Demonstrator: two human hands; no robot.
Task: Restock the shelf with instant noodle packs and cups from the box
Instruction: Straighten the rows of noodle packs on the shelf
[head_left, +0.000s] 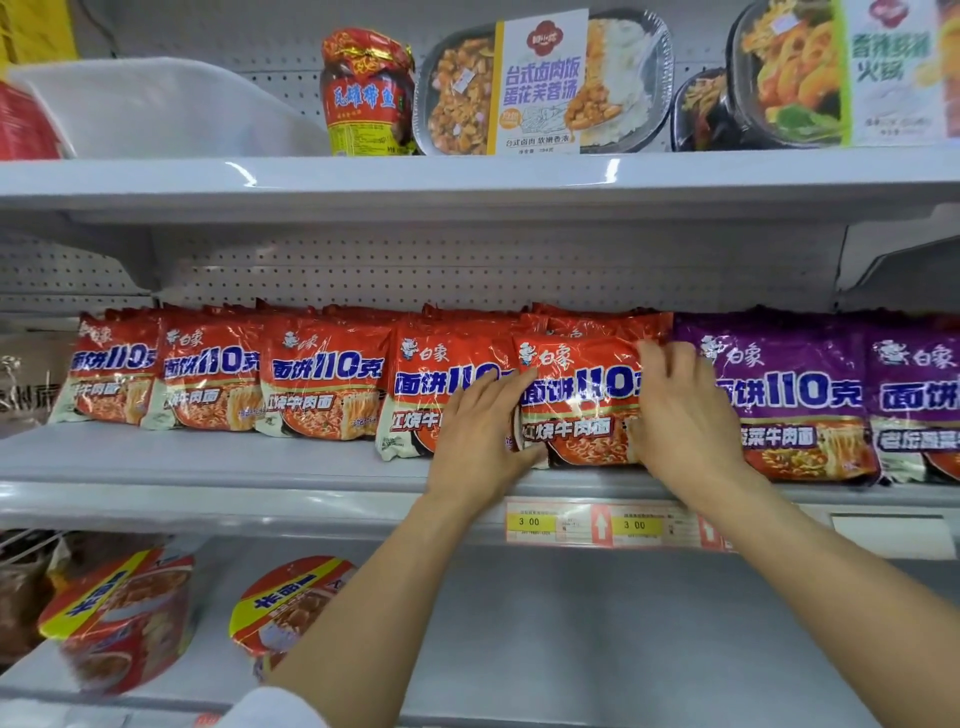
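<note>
A row of red noodle packs stands along the middle shelf (208, 457). The rightmost red pack (579, 400) stands upright between my two hands. My left hand (480, 441) holds its left edge, thumb along the bottom corner and fingers flat across the neighbouring red pack (431, 384). My right hand (680, 421) grips its right edge, fingers curled over the upper corner beside a purple noodle pack (784, 395). Two red noodle cups (119, 618) (283, 603) sit on the lower shelf at left. The box is out of view.
More purple packs (914, 400) continue right. The top shelf holds a red jar (366, 93) and boxed rice meals (540, 83). Price tags (602, 524) line the middle shelf's front edge. The lower shelf (649, 634) is bare grey at right.
</note>
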